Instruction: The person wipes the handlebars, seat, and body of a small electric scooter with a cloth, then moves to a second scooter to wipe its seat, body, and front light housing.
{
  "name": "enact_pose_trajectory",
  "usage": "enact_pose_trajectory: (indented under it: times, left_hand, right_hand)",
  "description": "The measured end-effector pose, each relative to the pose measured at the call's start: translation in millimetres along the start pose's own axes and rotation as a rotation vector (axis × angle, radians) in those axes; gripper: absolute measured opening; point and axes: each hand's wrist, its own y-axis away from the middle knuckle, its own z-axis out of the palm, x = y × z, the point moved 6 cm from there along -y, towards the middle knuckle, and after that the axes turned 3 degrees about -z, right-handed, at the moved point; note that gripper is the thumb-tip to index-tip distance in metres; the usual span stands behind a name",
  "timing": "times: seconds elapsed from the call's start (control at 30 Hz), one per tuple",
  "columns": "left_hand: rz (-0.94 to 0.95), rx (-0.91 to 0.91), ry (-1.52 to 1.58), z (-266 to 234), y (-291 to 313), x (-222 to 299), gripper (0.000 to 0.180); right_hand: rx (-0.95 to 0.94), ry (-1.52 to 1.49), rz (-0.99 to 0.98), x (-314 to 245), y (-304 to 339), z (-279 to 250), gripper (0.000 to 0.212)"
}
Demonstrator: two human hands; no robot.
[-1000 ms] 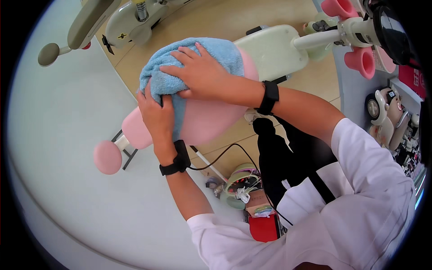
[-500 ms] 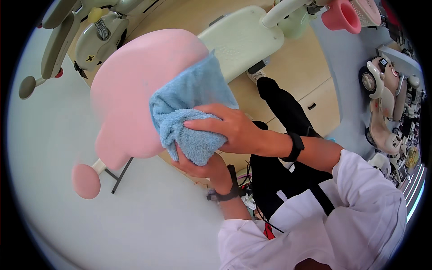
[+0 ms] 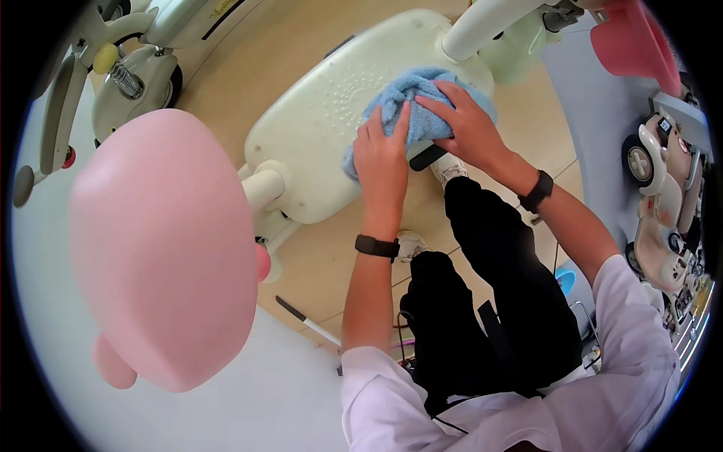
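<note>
A crumpled light blue towel [image 3: 415, 84] lies on the right part of a cream footboard [image 3: 316, 128] with a raised dot pattern. My left hand [image 3: 382, 154] holds the towel's near left part, its fingers and thumb pressed into the folds. On the towel's right side, my right hand [image 3: 471, 128] grips the cloth with fingers bent over it. Some fingertips sink into the folds. A smooth pink seat [image 3: 166, 248], left of my hands, stands on a cream post [image 3: 265, 188] that rises from the footboard's left end.
A thick cream column [image 3: 482, 30] rises at the footboard's far right end, near a pink basket [image 3: 633, 45]. Other scooters [image 3: 659, 203] stand along the right, and cream scooter parts [image 3: 132, 90] at the upper left. My legs [image 3: 520, 279] and shoes are close below the footboard.
Both hands and the towel have moved from the pink seat to the right, onto the footboard. The seat now appears lower and further left, and more of the footboard shows.
</note>
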Motion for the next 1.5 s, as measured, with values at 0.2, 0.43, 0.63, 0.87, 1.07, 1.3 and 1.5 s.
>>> enact_pose_trajectory:
  times: [0.2, 0.43, 0.63, 0.87, 1.07, 1.3, 1.5]
  left_hand:
    - [-0.012, -0.033, -0.012, 15, 18, -53, 0.053]
    - [-0.244, -0.072, -0.172, -18, 67, -123, 0.054]
    - [-0.079, -0.014, -0.176, 29, 33, -80, 0.058]
    - [0.126, -0.028, -0.065, 51, 10, -28, 0.057]
    - [0.063, -0.041, -0.043, 26, 29, -56, 0.052]
    - [-0.19, -0.04, -0.22, -40, 62, -138, 0.053]
    - [-0.133, -0.04, -0.228, 19, 2, -145, 0.053]
  right_hand:
    - [-0.073, 0.19, -0.17, -8, -19, 68, 0.073]
    - [-0.106, 0.067, -0.35, -77, -45, 133, 0.065]
    - [-0.045, 0.162, -0.375, -8, -43, 102, 0.059]
    - [0.008, 0.234, -0.282, 37, -8, 48, 0.059]
    - [-0.102, 0.315, -0.306, 5, -25, 79, 0.063]
    - [-0.114, 0.223, -0.446, -89, -68, 152, 0.061]
    - [-0.049, 0.221, -0.36, -35, -91, 132, 0.057]
